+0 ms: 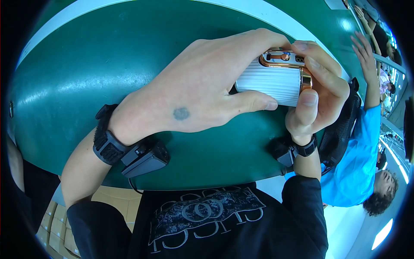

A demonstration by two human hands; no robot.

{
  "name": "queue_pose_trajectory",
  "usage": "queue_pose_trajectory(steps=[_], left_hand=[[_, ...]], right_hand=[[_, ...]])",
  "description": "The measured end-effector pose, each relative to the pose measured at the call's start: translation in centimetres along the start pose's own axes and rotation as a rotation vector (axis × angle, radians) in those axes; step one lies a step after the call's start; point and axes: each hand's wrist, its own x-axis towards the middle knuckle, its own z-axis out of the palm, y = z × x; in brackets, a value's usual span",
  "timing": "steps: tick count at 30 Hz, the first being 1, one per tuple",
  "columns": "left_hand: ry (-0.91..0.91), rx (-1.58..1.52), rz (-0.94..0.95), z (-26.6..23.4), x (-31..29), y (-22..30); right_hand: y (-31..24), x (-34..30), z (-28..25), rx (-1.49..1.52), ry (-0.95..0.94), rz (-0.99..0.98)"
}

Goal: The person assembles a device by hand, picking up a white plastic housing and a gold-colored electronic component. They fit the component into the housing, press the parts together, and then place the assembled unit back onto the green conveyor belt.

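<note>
Between my two hands, over the green table, is a small white ribbed device (269, 84) with copper-coloured trim. Its upper edge carries a copper slider or button and a small dark display. My left hand (200, 82) grips it from the left, thumb along the ribbed face and fingers behind it, mostly hidden. At its right end, the fingers and thumb of my right hand (321, 84) close around the copper-trimmed corner. The device's exact kind cannot be made out.
The green tabletop (86, 82) has a pale strip (108, 5) along its far edge. A black mesh item (345, 125) lies at the right, beside a person in a blue shirt (355, 164). Cardboard boxes (56, 226) are at the lower left. Black strapped modules (146, 157) sit on both my wrists.
</note>
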Motion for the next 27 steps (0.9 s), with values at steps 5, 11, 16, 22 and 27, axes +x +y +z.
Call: queue_pose_trajectory(steps=[5,11,16,22,27], left_hand=[[0.011,0.012,0.001,0.1,-0.1,-0.1],[-0.006,0.007,-0.004,0.2,-0.1,0.2],[-0.032,0.029,0.039,0.1,-0.1,0.2],[-0.028,0.004,0.077,-0.2,0.1,0.1],[-0.154,-0.018,-0.044,-1.0,0.1,-0.4]], right_hand=[[-0.7,0.0,-0.4,-0.092,-0.082,0.107],[0.0,0.2,-0.2,-0.038,0.041,-0.035],[-0.7,0.5,-0.4,-0.083,0.145,-0.022],[-0.2,1.0,-2.0,-0.128,0.081,-0.174],[-0.6,1.6,-2.1,-0.122,0.024,-0.231]])
